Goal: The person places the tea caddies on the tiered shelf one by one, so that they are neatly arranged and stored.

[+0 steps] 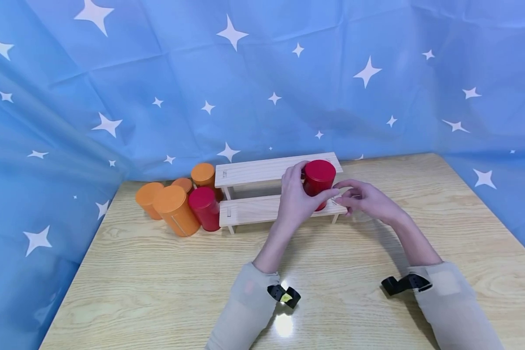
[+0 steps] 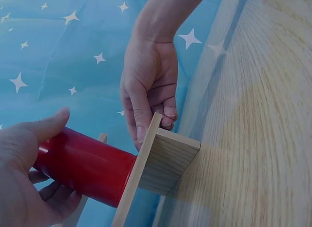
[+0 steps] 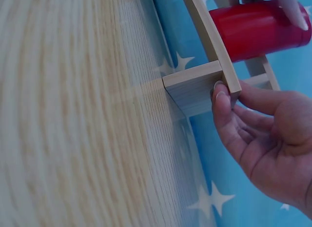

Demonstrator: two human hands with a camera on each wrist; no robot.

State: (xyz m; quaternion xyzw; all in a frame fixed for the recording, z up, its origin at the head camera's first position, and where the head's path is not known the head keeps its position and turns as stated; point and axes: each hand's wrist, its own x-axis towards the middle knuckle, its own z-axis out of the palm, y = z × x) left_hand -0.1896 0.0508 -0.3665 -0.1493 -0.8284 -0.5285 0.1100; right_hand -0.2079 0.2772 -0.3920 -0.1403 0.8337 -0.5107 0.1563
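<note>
A red canister (image 1: 319, 176) stands upright near the right end of the lower board (image 1: 251, 210) of a small two-level wooden rack. My left hand (image 1: 294, 201) grips it from the left, thumb across the near side and fingers around the back. The left wrist view shows the canister (image 2: 90, 164) with its base right at the board. At the rack's right end, my right hand (image 1: 367, 200) pinches the edge of the lower board. In the right wrist view the thumb of that hand (image 3: 278, 139) lies over the board's top face, with fingertips curled beneath by the leg (image 3: 195, 85).
The upper board (image 1: 262, 170) of the rack runs behind the lower one. Left of the rack stand a second red canister (image 1: 205, 209) and several orange ones, a large one (image 1: 176, 210) in front. A blue cloth (image 1: 179, 97) with white stars hangs behind the wooden table (image 1: 157, 287).
</note>
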